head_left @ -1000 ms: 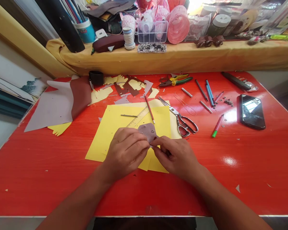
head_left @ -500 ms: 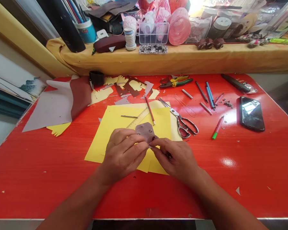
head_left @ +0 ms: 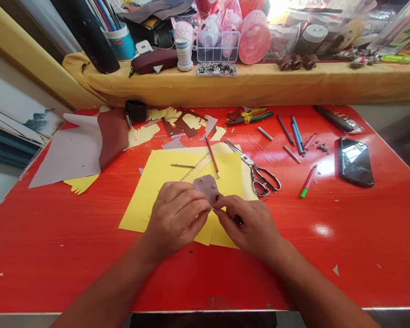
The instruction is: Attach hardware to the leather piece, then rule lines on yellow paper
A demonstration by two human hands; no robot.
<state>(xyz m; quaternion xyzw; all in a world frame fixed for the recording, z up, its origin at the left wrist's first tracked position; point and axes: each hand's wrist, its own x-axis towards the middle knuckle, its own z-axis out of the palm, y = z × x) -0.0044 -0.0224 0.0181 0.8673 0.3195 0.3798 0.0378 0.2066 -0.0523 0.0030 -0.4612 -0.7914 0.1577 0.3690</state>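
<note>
Two hands meet at a perforated mauve patch (head_left: 207,188) with metal eyelets, the left hand (head_left: 176,218) and right hand (head_left: 249,223) pinching its lower edge between their fingertips, above yellow card (head_left: 225,168) on the red desk (head_left: 54,255), with tailor's shears (head_left: 246,159) just beyond the right hand.

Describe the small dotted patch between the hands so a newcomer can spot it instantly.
On the red table, look at the yellow card sheets mid-table. Pinched between the left hand and right hand is a perforated mauve-grey patch, roughly hexagonal, with metal eyelets. It is the only piece held in the hands; the brown piece and grey sheet lie flat further off.
</note>
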